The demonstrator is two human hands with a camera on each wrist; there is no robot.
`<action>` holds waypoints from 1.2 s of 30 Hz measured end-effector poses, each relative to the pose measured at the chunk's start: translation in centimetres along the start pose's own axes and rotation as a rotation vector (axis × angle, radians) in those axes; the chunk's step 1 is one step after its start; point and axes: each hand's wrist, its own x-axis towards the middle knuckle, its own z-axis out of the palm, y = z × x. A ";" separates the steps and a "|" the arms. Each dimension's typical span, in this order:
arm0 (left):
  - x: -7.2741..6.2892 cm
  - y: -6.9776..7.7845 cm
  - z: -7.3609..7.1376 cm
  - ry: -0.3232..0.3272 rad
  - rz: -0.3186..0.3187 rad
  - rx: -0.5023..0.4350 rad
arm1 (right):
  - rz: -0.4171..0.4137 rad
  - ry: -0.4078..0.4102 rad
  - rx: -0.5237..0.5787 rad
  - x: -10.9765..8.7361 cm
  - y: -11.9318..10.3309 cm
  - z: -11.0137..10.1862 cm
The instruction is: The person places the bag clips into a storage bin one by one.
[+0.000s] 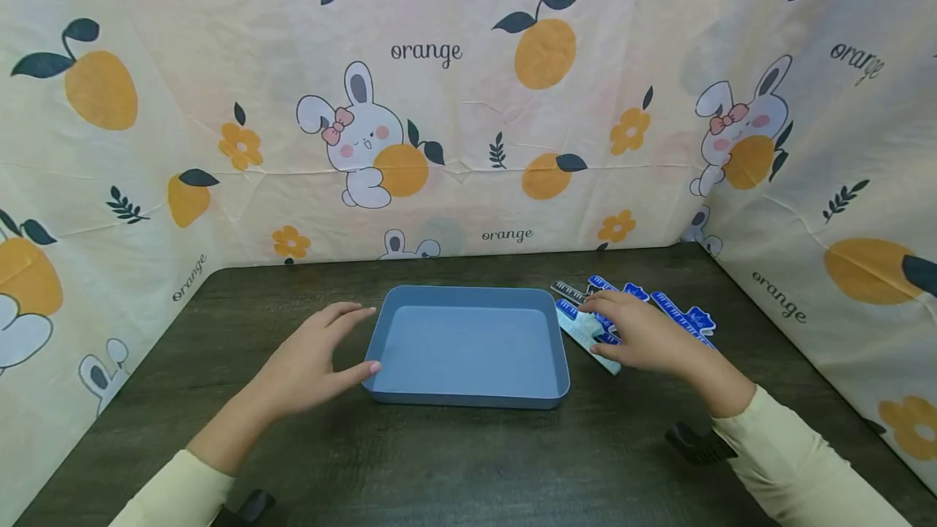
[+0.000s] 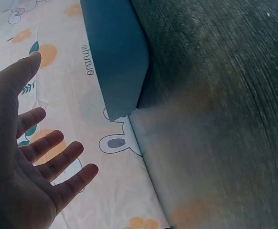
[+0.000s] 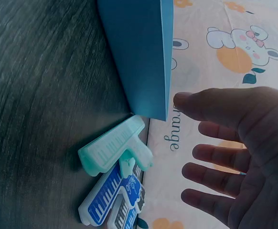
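Observation:
A shallow blue rectangular tray (image 1: 468, 402) lies on the dark table between my hands. My left hand (image 1: 311, 360) hovers at its left side, fingers spread and thumb tip overlapping the rim in the head view; in the left wrist view its palm holds nothing. My right hand (image 1: 647, 333) is over a loose group of plastic clips to the right of the tray, fingers relaxed and apart. In the right wrist view a mint-green clip (image 3: 112, 145) with ruler-like stripes lies nearest the tray, and a blue-and-white clip (image 3: 105, 193) is beside it.
Another blue clip (image 1: 681, 320) lies farther right, and a black-and-white clip (image 1: 568, 292) at the group's far left. A printed cloth (image 1: 468, 210) with rabbits and oranges rises behind the dark wood-grain table (image 1: 468, 470) and along both sides.

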 end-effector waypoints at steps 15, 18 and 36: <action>1.0 -1.5 1.1 0.071 -0.055 -0.162 | 0.037 -0.018 -0.021 0.9 1.5 0.9; 1.2 -1.8 1.2 0.068 -0.084 -0.192 | 0.041 -0.019 -0.027 1.2 1.6 1.0; 2.5 -2.7 1.6 -0.061 -0.247 -0.382 | 0.204 -0.038 -0.162 3.1 1.2 2.1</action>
